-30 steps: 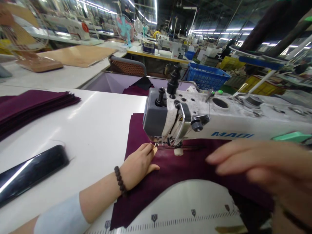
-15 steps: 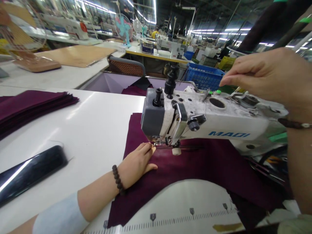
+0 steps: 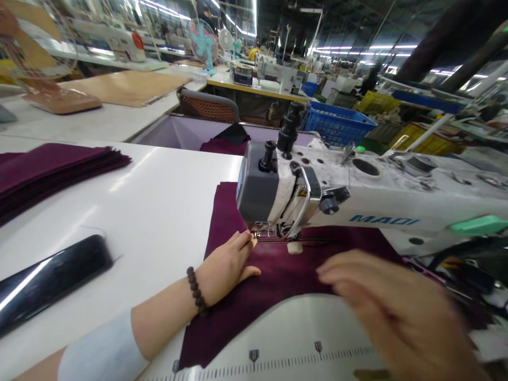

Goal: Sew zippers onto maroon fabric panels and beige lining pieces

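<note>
A dark maroon fabric piece (image 3: 278,272) lies under the head of a white and grey sewing machine (image 3: 381,196). My left hand (image 3: 228,264) rests flat on this cloth, thumb apart, with its fingertips close beside the presser foot (image 3: 257,234). Over the right part of the fabric is my right hand (image 3: 392,301), blurred by motion, fingers curved; I cannot tell whether it touches the cloth or has anything in it. Dark seam lines run across the fabric behind a small white roller (image 3: 295,247) on the machine.
A stack of maroon fabric pieces (image 3: 55,172) sits at the left of the white table (image 3: 159,211). Nearer lies a black phone (image 3: 59,280). A printed ruler scale (image 3: 286,363) runs along the front. Behind the machine stands a blue crate (image 3: 337,124).
My right hand has come down from above the machine arm to in front of it, over the fabric. My left hand has stayed on the cloth. The view has shifted slightly.
</note>
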The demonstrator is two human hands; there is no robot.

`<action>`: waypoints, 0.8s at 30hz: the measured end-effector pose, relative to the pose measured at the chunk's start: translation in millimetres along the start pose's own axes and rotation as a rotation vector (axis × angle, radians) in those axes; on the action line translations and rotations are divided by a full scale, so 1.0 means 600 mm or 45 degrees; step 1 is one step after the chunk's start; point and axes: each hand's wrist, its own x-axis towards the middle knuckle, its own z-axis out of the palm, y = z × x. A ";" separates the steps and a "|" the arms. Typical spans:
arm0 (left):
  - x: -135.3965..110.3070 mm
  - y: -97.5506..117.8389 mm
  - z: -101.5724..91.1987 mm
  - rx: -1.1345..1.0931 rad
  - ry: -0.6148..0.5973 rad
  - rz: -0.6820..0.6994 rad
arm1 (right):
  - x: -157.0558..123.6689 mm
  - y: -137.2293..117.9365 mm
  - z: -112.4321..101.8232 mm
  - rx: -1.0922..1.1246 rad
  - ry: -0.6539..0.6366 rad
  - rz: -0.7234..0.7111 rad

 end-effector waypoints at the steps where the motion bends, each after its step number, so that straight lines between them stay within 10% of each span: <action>1: 0.000 0.000 0.000 -0.005 0.005 0.003 | -0.009 -0.012 0.039 0.005 -0.099 -0.027; 7: 0.001 0.003 0.000 -0.011 0.001 -0.002 | 0.006 0.007 0.190 -0.123 -0.286 0.154; 24: 0.003 0.017 0.015 0.096 0.003 -0.089 | -0.003 0.038 0.198 0.103 -0.352 0.059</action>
